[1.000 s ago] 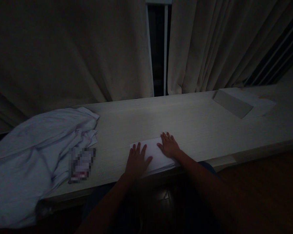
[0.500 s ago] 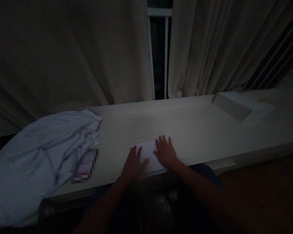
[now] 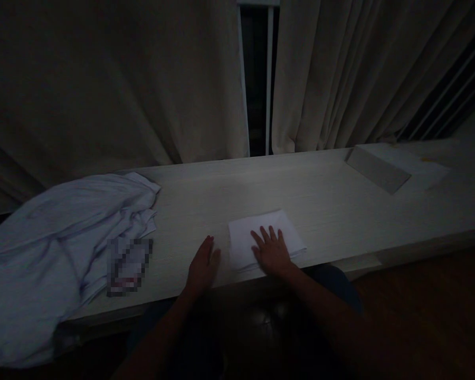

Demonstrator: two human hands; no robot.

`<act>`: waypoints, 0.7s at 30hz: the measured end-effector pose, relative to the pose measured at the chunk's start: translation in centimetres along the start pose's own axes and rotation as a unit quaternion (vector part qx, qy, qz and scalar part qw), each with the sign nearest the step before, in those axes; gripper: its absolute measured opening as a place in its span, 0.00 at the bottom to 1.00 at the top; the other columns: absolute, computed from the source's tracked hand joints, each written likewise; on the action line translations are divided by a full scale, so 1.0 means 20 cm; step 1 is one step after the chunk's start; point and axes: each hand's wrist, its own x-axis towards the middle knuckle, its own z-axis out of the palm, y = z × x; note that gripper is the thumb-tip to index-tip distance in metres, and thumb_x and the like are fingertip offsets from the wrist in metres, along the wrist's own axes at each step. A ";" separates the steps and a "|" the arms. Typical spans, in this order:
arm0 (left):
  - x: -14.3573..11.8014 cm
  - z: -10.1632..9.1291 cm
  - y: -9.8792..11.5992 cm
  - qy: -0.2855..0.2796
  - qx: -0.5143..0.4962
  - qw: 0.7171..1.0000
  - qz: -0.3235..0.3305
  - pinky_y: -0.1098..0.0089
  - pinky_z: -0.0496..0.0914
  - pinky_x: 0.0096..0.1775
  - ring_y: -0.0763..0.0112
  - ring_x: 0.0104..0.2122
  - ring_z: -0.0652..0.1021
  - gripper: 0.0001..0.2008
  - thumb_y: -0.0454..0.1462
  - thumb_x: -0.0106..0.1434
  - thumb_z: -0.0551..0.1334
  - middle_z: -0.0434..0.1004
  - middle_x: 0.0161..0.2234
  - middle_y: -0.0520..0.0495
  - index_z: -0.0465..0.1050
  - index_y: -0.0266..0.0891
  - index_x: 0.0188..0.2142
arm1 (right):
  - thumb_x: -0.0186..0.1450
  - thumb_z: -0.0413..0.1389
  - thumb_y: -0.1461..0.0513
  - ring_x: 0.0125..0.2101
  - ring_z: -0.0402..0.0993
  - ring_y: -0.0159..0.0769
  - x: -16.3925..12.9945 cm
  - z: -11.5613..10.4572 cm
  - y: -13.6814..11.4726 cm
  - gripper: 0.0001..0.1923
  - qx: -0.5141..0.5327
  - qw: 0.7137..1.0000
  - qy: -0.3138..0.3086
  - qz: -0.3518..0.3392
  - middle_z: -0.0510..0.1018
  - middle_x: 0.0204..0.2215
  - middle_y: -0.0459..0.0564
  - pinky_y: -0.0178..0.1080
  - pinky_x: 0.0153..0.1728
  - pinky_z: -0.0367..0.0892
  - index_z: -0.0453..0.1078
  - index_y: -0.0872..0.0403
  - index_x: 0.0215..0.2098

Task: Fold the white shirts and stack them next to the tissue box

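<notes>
A small folded white cloth (image 3: 257,229) lies flat near the front edge of a long pale wooden table (image 3: 320,195). My right hand (image 3: 272,250) rests palm down on the cloth's near half, fingers spread. My left hand (image 3: 201,266) lies on the bare table just left of the cloth, fingers together, holding nothing. The scene is dim.
A crumpled heap of pale blue fabric (image 3: 59,243) covers the table's left end, with a small blurred printed item (image 3: 129,265) at its right edge. A pale box or wedge (image 3: 383,166) sits far right. Beige curtains (image 3: 142,79) hang behind the table.
My left hand slid off the cloth onto the bare table at its left. The cloth now shows as a neat rectangle, shifted slightly right and farther from the edge; my right hand stays on it.
</notes>
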 end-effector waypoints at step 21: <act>0.01 0.02 0.03 -0.037 0.122 0.991 0.048 0.53 0.60 0.62 0.59 0.64 0.62 0.27 0.52 0.66 0.52 0.64 0.62 0.42 0.67 0.38 0.57 | 0.69 0.30 0.41 0.63 0.45 0.70 0.35 -0.25 1.54 0.36 -0.094 0.958 -0.002 0.271 0.48 0.68 0.59 0.75 0.52 0.47 0.42 0.44 0.70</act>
